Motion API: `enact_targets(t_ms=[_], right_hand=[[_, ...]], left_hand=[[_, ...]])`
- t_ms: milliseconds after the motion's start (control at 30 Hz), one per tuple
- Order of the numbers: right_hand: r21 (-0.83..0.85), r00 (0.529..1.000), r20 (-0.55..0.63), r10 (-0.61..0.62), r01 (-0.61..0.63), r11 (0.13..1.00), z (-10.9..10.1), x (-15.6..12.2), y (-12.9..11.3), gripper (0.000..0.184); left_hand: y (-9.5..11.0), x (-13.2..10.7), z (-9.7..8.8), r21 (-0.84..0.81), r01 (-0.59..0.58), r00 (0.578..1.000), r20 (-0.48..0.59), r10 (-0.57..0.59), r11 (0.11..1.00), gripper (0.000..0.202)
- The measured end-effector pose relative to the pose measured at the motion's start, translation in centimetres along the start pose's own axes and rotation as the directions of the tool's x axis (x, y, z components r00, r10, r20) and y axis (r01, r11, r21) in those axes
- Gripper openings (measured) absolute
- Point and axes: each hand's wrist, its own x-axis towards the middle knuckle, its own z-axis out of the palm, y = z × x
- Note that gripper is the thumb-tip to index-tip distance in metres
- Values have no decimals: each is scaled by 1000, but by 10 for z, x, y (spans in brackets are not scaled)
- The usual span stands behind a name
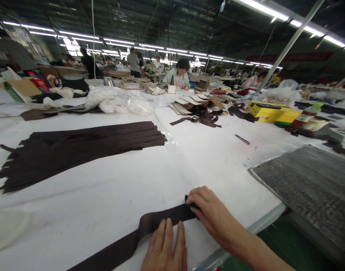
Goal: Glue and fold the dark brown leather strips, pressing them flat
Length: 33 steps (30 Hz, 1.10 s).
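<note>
A stack of dark strips (84, 150) lies beyond the hands, its fringed end toward the left. Farther back sit clear plastic bags (118, 101), a heap of card pieces (186, 103) with dark scraps, and, to the right, a yellow box (274, 111) beside a bottle (306, 116). A slim pinkish tool (242, 139) lies between the box and the hands. A grey textured mat (308, 184) covers the right side, near the right forearm.

The surface (127, 180) is broad and white, in a big workshop under rows of tube lights; a co-worker (178, 77) sits across it and other people are farther off.

Along the near edge, the dark strip (110, 250) runs from the bottom of the view up to the right hand (208, 209), with a raised fold midway. The right grip is curled closed on its far end; the left hand (165, 248) is loose, fingers extended against the strip's near side. White surface shows between strip and stack; the surface's rim (263, 222) passes under the right forearm, with green floor (280, 241) below.
</note>
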Motion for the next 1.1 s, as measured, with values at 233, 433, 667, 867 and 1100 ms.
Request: enact_targets(t_ms=[233, 433, 667, 867, 1100], right_hand=[[-125, 997, 30, 75, -71, 990, -3, 12, 9, 23], [-149, 995, 80, -63, 75, 986, 5, 10, -1, 22], [-324, 986, -166, 31, -84, 942, -23, 27, 33, 20], [129, 992, -53, -114, 120, 984, 0, 28, -57, 26], [-230, 995, 85, -59, 77, 970, 23, 34, -7, 27]], left_hand=[[0, 1, -2, 12, 14, 1000, 1, -14, 1000, 32], [2, -1, -3, 0, 5, 1000, 18, -5, 1000, 34], [2, -2, -1, 27, 4, 1000, -11, -4, 1000, 32], [3, -4, -1, 7, 17, 1000, -16, -17, 1000, 30], [5, -1, -1, -8, 56, 998, -29, -57, 998, 32]])
